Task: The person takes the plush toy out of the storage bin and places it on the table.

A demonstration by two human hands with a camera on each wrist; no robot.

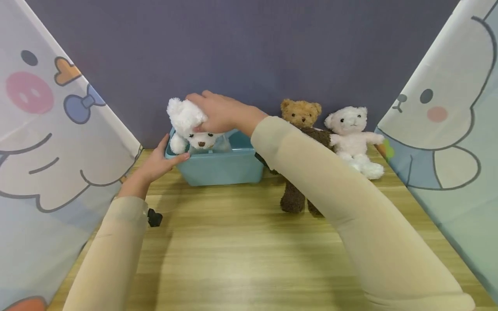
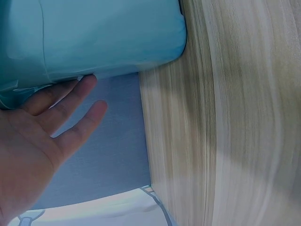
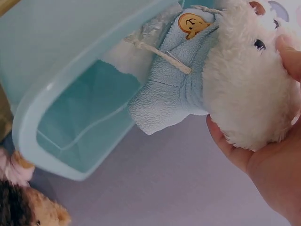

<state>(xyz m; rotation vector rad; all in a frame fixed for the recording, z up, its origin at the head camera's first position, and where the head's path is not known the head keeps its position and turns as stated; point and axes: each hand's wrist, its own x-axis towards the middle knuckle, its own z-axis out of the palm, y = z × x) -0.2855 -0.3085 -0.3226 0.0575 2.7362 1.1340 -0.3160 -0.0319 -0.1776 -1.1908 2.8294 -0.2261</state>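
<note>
My right hand [image 1: 221, 111] grips the head of a white teddy bear [image 1: 184, 116], fingers over the back and thumb near its eye. The bear wears a pale blue outfit [image 3: 169, 80] with a bear-face patch and cord, and its body leans inside the left part of a blue plastic bin [image 1: 221, 168]. At the bin's left end, my left hand [image 1: 157, 162] lays its thumb along the front rim. Its other fingers [image 2: 77, 129] are fairly straight in the left wrist view, some touching the bin's wall; the thumb is hidden there.
Right of the bin, a dark brown plush [image 1: 293, 196] is partly covered by my right sleeve. Behind it sits a tan teddy bear [image 1: 301, 113], beside a pale pink teddy bear [image 1: 352, 142]. Cartoon-printed panels flank the wooden table [image 1: 218, 242]; a grey wall [image 1: 241, 52] stands behind.
</note>
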